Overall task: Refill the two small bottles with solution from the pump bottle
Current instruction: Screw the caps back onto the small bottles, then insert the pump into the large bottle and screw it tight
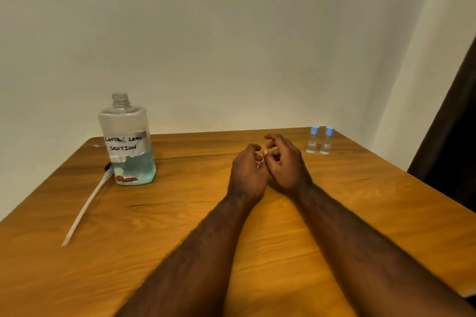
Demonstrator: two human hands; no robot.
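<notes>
Pump bottle [126, 141] stands upright on the tabletop [257, 252] at 10 o'clock from the hands, near the far left corner. Its threaded neck [120, 99] is open and the pump is out. Clear body, with bluish liquid in roughly the lower third; a white handwritten label [125, 143] reads "CONTACT LENS SOLUTION". White dip tube [86, 207] lies flat on the tabletop just beside the bottle's left side, running from its base toward 7 o'clock. The dark pump head [107, 167] sits at the bottle's lower left edge, mostly hidden. Left small bottle [313, 140] and right small bottle [327, 141] stand upright side by side at 1 o'clock from the hands, near the far right edge. Both have blue caps on and clear bodies; the small labels are too blurred to read, and I cannot tell the fill level. Bare forearms come in from 6 o'clock and meet mid-tabletop. Left hand [248, 175]: back up, fingers loosely curled under, nothing in it. Right hand [286, 162]: just beside it at 3 o'clock, touching it around the fingers, fingers loosely bent and spread, nothing held. Cannot tell whether the hands rest on the tabletop. Both hands are well apart from all three bottles. Pale wall [231, 46] at 12 o'clock, dark curtain [453, 123] at the 3 o'clock edge.
</notes>
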